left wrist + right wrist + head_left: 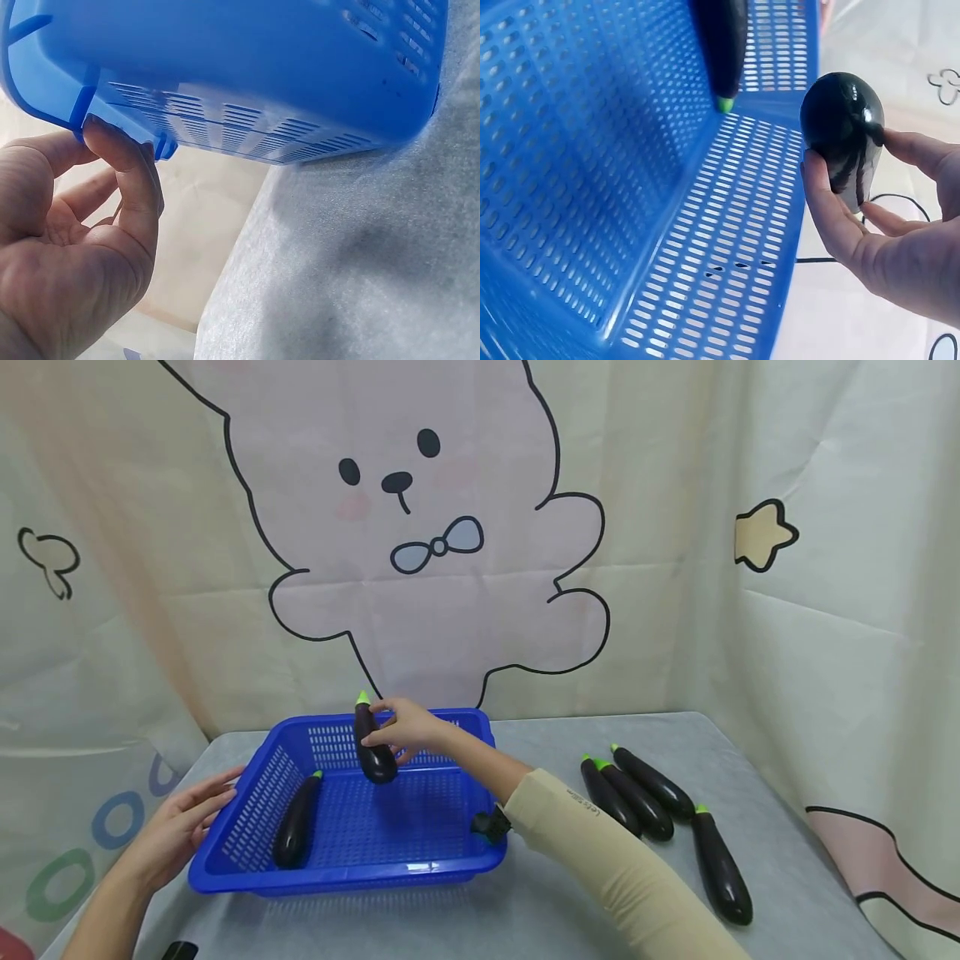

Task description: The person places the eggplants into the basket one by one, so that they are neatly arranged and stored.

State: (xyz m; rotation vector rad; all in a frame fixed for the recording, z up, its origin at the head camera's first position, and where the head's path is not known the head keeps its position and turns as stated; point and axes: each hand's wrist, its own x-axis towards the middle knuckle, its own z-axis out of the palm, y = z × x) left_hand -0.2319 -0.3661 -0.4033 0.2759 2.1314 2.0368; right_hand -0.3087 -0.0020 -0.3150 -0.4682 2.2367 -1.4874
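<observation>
My right hand (pixel 411 727) grips a dark purple eggplant (pixel 372 743) with a bright green cap, its cap end up, over the back part of a blue plastic basket (pixel 352 878). In the right wrist view the thumb and fingers surround the held eggplant (pixel 843 120), its rounded end toward the camera. A second eggplant (pixel 297 822) lies inside the basket along the left side. At the basket's left rim, my left hand (pixel 183 822) pinches the edge; the left wrist view shows its curled fingers (pixel 124 161) at the blue rim (pixel 81 112).
To the right on the grey-covered table (pixel 555 902), three eggplants (pixel 637 797) lie close together, and another eggplant (pixel 722 868) lies nearer the front. A black object (pixel 180 951) shows at the lower left. Behind the table hangs a curtain (pixel 645 635) with a cartoon bear.
</observation>
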